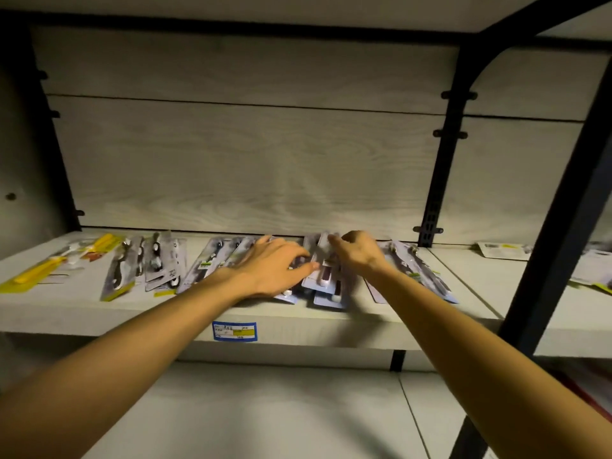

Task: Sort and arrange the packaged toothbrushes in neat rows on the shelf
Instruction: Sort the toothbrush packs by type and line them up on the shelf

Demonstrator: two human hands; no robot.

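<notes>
Packaged toothbrushes lie flat along a pale wooden shelf (165, 313). A middle pile of bluish-grey packs (326, 276) sits between my hands. My left hand (271, 270) lies over the packs to the left of that pile, fingers spread forward, thumb touching the pile's edge. My right hand (359, 251) has its fingers curled over the top end of one pack in the pile and pinches it. More grey packs (145, 266) lie to the left, yellow packs (49, 263) at the far left, and further bluish packs (417, 273) to the right of my right wrist.
A black metal upright (443, 160) stands at the back right and a thick black post (563, 226) crosses in front at the right. Beyond it other packs (503, 251) lie on the neighbouring shelf. A blue price label (234, 331) sticks to the shelf's front edge. Another shelf board hangs overhead.
</notes>
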